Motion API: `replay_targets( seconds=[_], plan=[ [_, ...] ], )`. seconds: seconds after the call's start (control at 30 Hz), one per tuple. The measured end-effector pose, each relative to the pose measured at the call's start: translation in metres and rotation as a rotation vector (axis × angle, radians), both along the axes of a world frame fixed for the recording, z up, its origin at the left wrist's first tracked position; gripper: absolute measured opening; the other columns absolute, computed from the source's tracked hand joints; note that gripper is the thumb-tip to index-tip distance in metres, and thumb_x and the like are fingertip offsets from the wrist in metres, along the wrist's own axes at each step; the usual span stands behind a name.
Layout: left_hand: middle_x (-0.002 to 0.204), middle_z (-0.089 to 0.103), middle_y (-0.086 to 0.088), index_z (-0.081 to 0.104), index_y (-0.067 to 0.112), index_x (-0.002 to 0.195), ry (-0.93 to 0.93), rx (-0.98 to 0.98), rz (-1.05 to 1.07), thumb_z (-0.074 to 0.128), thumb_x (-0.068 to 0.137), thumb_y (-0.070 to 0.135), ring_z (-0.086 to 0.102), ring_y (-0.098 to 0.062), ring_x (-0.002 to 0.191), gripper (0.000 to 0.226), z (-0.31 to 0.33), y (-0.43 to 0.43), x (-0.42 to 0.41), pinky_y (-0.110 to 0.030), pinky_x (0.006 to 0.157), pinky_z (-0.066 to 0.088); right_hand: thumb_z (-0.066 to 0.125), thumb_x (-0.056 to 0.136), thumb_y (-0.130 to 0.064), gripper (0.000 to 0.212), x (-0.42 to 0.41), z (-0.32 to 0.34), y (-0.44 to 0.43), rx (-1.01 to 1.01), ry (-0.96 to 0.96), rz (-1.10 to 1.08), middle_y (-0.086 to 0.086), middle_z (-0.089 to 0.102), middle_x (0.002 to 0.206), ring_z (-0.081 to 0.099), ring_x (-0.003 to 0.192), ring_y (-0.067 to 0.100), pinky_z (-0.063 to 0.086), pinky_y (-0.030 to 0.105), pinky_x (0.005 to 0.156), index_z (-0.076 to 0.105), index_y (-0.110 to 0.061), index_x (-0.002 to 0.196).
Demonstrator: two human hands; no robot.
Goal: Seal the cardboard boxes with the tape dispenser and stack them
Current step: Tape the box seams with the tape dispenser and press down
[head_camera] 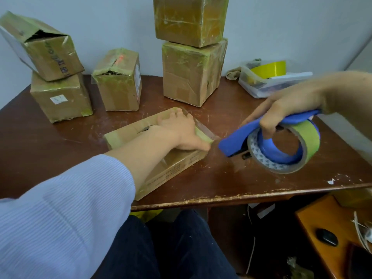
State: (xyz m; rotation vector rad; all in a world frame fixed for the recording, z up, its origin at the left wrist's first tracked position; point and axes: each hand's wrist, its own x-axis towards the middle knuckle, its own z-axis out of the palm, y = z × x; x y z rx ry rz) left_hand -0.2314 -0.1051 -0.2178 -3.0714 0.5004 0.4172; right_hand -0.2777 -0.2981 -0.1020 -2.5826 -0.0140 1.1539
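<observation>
**Where are the hands?**
Both are over a worn brown desk. The left hand reaches in from the near left, its pale blue sleeve pushed back off the forearm. It lies palm down, fingers straight and spread, pressing on top of a flat cardboard box.

**And where is that box?**
At the desk's near edge, about midway along, turned at a slant. A greenish strip of tape crosses its right end, beside the thumb.

**What about the right hand?**
The right hand comes in from the right edge with the wrist raised. Its fingers curl round the handle of a blue tape dispenser, and one finger hooks down over the hub. The dispenser carries a roll of tape. Its nose points at the box's right corner, just beside it. Whether it touches the desk I cannot tell.

**Are there other boxes?**
Yes, along the back edge. At the middle stands a stack of two taped boxes. To its left is a single box with a torn top. Near the back left corner a lower box has an open box tilted on top of it. At the back right a clear plastic tub holds a yellow roll.
</observation>
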Motion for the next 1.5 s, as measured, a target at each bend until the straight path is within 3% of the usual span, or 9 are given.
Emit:
replay_targets(
  seconds=[0.1, 0.2, 0.47, 0.6, 0.7, 0.8, 1.0, 1.27, 1.5],
  plan=[
    [0.158, 0.002, -0.017, 0.006, 0.012, 0.152, -0.022, 0.025, 0.022, 0.055, 0.068, 0.074, 0.006, -0.035, 0.145, 0.115, -0.004, -0.007, -0.004, -0.061, 0.112, 0.015, 0.068, 0.047, -0.032, 0.069, -0.003, 0.0, -0.013, 0.068, -0.233, -0.152, 0.0, 0.068, 0.098, 0.063, 0.072, 0.018, 0.048, 0.028, 0.063, 0.066, -0.031, 0.116],
    [0.158, -0.005, -0.019, 0.002, 0.011, 0.152, -0.016, 0.02, 0.078, 0.059, 0.068, 0.072, -0.002, -0.037, 0.145, 0.118, -0.007, -0.013, -0.005, -0.064, 0.112, 0.008, 0.069, 0.051, -0.058, 0.096, 0.0, -0.041, -0.012, -0.254, -0.571, -0.086, -0.002, 0.051, 0.131, 0.057, 0.099, 0.018, 0.042, 0.031, 0.079, 0.036, -0.044, 0.14],
    [0.154, -0.02, -0.023, -0.016, 0.006, 0.148, -0.012, 0.03, 0.223, 0.067, 0.064, 0.07, -0.018, -0.038, 0.143, 0.135, -0.019, -0.032, -0.008, -0.066, 0.11, -0.002, 0.052, 0.078, -0.071, 0.095, 0.01, -0.125, 0.016, -0.636, -0.894, 0.087, 0.016, 0.034, 0.124, 0.047, 0.104, 0.028, 0.045, 0.035, 0.069, 0.0, -0.035, 0.15],
    [0.155, -0.02, -0.019, -0.015, 0.007, 0.149, 0.041, -0.156, 0.227, 0.059, 0.066, 0.075, -0.017, -0.032, 0.144, 0.13, -0.013, -0.02, -0.008, -0.058, 0.114, -0.003, 0.026, 0.097, -0.055, 0.062, 0.012, -0.147, 0.016, -0.67, -0.941, 0.188, 0.019, 0.034, 0.13, 0.04, 0.112, 0.032, 0.036, 0.038, 0.091, 0.005, -0.034, 0.151],
    [0.159, -0.009, -0.012, -0.003, 0.011, 0.152, -0.049, -0.425, 0.258, 0.055, 0.082, 0.057, -0.007, -0.026, 0.147, 0.102, 0.002, -0.001, -0.002, -0.046, 0.117, 0.007, 0.038, 0.099, -0.029, 0.05, 0.001, -0.149, 0.013, -0.567, -1.081, 0.184, 0.028, 0.025, 0.145, 0.027, 0.133, 0.045, 0.021, 0.05, 0.11, 0.026, -0.037, 0.147],
    [0.156, 0.024, -0.009, 0.024, 0.011, 0.149, -0.244, -0.407, 0.218, 0.051, 0.093, 0.031, 0.019, -0.025, 0.144, 0.065, 0.006, 0.021, 0.008, -0.038, 0.114, 0.021, 0.05, 0.09, -0.012, 0.039, -0.022, -0.152, 0.029, -0.201, -1.399, 0.021, 0.021, 0.055, 0.126, 0.052, 0.114, 0.042, 0.045, 0.05, 0.092, 0.059, -0.018, 0.127],
    [0.142, 0.047, -0.008, 0.038, 0.014, 0.144, -0.166, -0.344, 0.221, 0.051, 0.092, 0.051, 0.043, -0.028, 0.13, 0.065, -0.003, 0.034, 0.025, -0.04, 0.104, 0.035, 0.056, 0.092, -0.039, 0.043, -0.021, -0.139, 0.063, 0.597, -0.534, -0.731, 0.009, 0.065, 0.061, 0.06, 0.049, 0.016, 0.059, 0.03, 0.056, 0.065, 0.001, 0.079],
    [0.144, 0.044, -0.011, 0.036, 0.006, 0.144, 0.043, -0.39, 0.199, 0.056, 0.083, 0.059, 0.043, -0.028, 0.13, 0.084, -0.007, 0.045, 0.052, -0.035, 0.106, 0.036, 0.042, 0.097, -0.041, 0.042, 0.003, -0.148, 0.065, 0.53, -0.378, -0.689, 0.01, 0.062, 0.068, 0.058, 0.052, 0.018, 0.051, 0.029, 0.05, 0.049, -0.005, 0.12],
    [0.127, 0.058, -0.003, 0.057, 0.008, 0.127, -0.021, -0.673, 0.325, 0.07, 0.077, 0.051, 0.056, -0.024, 0.114, 0.067, 0.005, 0.058, 0.044, -0.031, 0.093, 0.044, 0.069, 0.084, -0.036, 0.036, -0.001, -0.135, 0.069, 0.758, -0.534, -0.948, 0.015, 0.066, 0.072, 0.068, 0.064, 0.024, 0.06, 0.035, 0.062, 0.059, -0.002, 0.078]
  ],
)
